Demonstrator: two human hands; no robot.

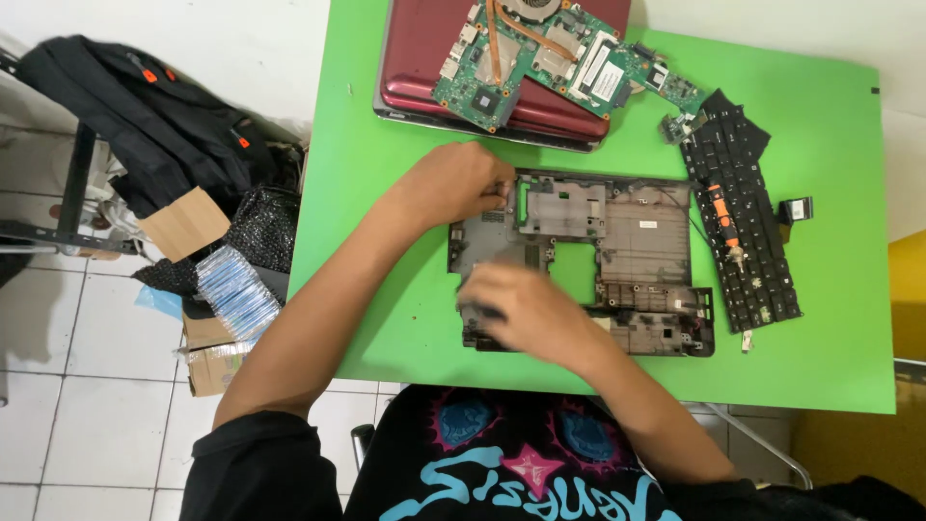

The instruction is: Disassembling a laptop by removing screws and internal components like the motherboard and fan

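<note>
A black backpack point(145, 116), cardboard boxes point(207, 352) and plastic sleeves point(236, 289) crowd the white tiled floor point(87, 405) beside a bright green tabletop point(830, 318). The left hand point(458, 183), fingers curled, pinches the top edge of a stripped laptop base point(627, 251) at centre, while the blurred right hand point(526, 309) presses its lower left corner, grip unclear. A green circuit board point(550, 53) lies on a red laptop lid point(424, 58) behind; a black keyboard point(738, 227) at right carries an orange screwdriver point(721, 217)

One head-worn camera looks steeply down from above the person's chest; close over the green table point(830, 116); near edge at bottom.
</note>
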